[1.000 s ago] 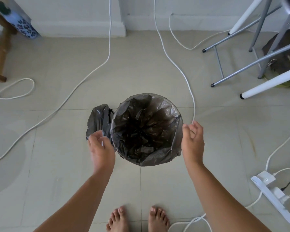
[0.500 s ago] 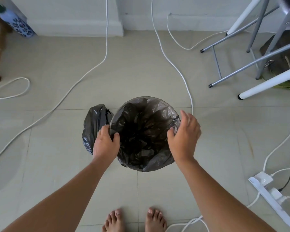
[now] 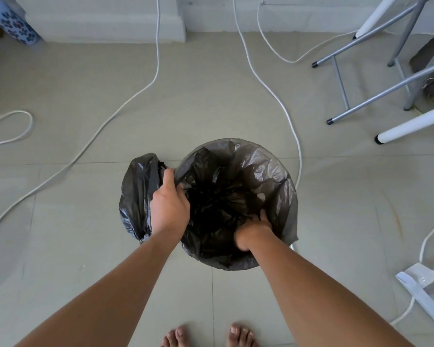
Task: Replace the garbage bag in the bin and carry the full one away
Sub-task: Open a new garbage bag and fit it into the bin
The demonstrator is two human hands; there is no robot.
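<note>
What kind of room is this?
Probably a room in a home: tiled floor, white cables trailing across it, a power strip, and a small bin lined with a garbage bag.

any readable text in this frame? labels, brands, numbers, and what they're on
None readable.
New bag lining the bin: plain dark plastic, no print visible.
Full bag on the floor beside the bin: plain black, no print visible.
Power strip at the lower right: white, no marking legible.
Patterned container at the upper left: a blue floral pattern only, no lettering.
</note>
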